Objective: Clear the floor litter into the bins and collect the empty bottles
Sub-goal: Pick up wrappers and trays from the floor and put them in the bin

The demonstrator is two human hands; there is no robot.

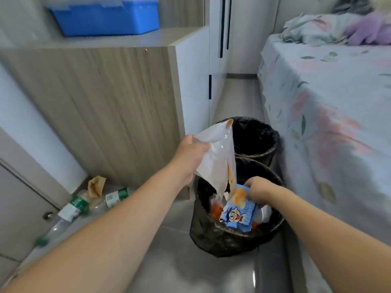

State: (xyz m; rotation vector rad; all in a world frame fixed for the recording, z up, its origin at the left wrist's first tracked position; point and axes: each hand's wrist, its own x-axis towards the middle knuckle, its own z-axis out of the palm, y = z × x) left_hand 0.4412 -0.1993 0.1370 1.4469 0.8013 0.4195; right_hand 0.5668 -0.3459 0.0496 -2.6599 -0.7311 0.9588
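Thin clear plastic, the wrapper [215, 157] in your left hand [191, 155] looks feather-light, limp and slippery; pinch its bunched top edge. Those fingers are curled round it, above the near bin [211, 233] at 6 o'clock. Your right hand [257, 192] grips a blue snack packet [239, 212] inside that bin. Empty bottles [84, 205] lie on the floor at 9 o'clock.

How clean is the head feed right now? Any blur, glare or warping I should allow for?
Head view: soft all over, bottles and bed edges smeared; wide-angle bending of the cabinet lines; light sheen on the floor tiles; left hand, plastic bag and right hand over the near bin readable.
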